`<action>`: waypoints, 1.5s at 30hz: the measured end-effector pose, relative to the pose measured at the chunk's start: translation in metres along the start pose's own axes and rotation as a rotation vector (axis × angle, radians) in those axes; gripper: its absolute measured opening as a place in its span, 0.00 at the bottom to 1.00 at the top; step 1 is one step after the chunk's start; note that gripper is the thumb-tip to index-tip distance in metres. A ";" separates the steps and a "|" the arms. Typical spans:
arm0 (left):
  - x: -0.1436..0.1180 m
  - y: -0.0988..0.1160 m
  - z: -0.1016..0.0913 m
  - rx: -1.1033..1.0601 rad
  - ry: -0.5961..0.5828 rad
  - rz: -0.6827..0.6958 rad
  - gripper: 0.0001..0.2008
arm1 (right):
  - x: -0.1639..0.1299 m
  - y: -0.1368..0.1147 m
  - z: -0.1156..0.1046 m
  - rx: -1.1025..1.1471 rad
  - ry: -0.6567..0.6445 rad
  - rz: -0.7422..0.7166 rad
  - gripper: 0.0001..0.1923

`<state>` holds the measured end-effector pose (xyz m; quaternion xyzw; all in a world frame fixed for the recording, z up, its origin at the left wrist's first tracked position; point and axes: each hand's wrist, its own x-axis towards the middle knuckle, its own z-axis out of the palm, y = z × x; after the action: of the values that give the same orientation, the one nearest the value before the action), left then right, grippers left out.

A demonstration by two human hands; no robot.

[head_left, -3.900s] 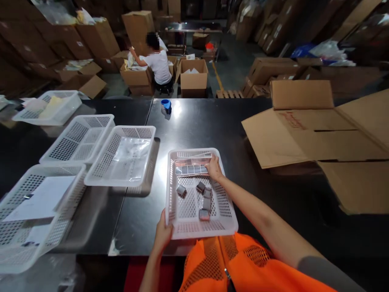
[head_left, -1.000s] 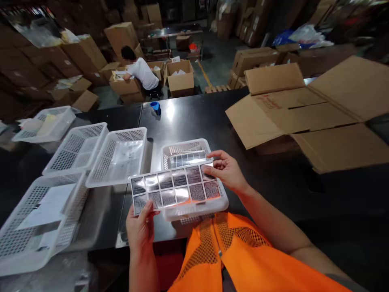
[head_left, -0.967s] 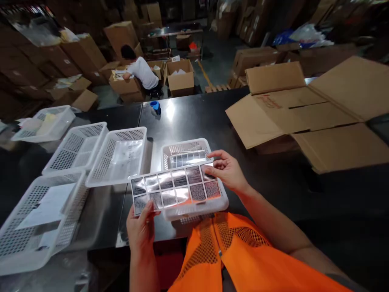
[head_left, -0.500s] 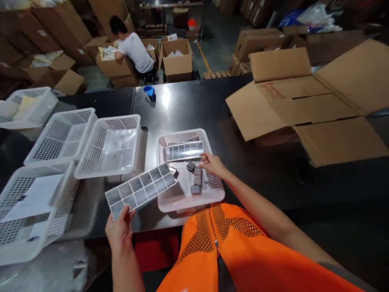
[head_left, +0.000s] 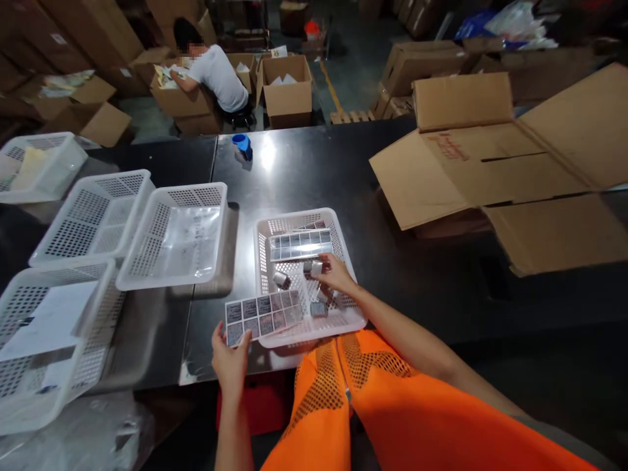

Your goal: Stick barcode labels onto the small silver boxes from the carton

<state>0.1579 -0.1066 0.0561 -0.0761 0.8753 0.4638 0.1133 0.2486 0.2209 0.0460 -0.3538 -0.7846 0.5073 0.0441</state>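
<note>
While left hand (head_left: 229, 358) grips sheet (head_left: 263, 316) — lengthwise left-right | right hand (head_left: 335, 275) pinches block (head_left: 313, 267)

Red handwriting runs across a flap of the flattened cardboard box (head_left: 456, 147), too blurred to read; faint dark print marks the clear bag in the white basket (head_left: 193, 229), likewise illegible; nothing else carries readable text.

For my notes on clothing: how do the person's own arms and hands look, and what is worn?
Both hands, left hand and right hand, are bare, without gloves. The forearms are uncovered too; no watch or ring is visible. An orange mesh vest covers the body, with a grey sleeve edge at the right upper arm.
</note>
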 end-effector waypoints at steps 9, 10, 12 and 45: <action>-0.055 0.092 0.036 -0.247 -0.399 0.222 0.33 | -0.057 -0.049 -0.027 0.737 -0.171 -0.192 0.49; -0.061 0.102 0.043 -0.355 -0.529 0.138 0.34 | -0.063 -0.054 -0.024 0.740 -0.162 -0.207 0.50; -0.072 0.118 0.055 -0.532 -0.697 -0.008 0.33 | -0.074 -0.063 -0.018 0.690 -0.076 -0.269 0.46; -0.084 0.138 0.040 -0.575 -0.496 0.058 0.24 | -0.124 -0.086 -0.001 1.195 -0.358 0.149 0.26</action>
<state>0.2108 0.0065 0.1668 0.0345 0.6572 0.6979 0.2827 0.2974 0.1272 0.1532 -0.2315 -0.3339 0.9113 0.0665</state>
